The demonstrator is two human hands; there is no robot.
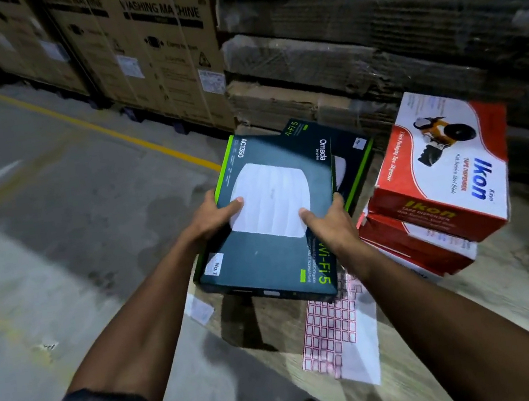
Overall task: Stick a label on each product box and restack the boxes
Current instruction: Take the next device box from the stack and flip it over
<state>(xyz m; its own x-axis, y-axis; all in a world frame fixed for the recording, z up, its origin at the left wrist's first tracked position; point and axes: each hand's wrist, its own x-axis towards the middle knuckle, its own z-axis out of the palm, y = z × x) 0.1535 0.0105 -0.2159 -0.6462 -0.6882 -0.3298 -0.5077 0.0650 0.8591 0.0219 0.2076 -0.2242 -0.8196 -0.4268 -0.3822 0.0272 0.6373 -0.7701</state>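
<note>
Hands (273, 219) grip Omada box (274, 250) edges; long axis points away.

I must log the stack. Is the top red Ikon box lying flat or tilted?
Tilted. The top Ikon box sits skewed on the red boxes below, its near right corner overhanging them and its top face sloping.

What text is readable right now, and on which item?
"Omada", "AC1350", "Wi-Fi 5", "No.1": dark box gripped by left hand and right hand.
"Ikon", "TAPE DISPENSER": top red-and-white box.
"WASHING MACHINE": brown carton.
Fine print on boxes and label sheet: too blurred.
</note>
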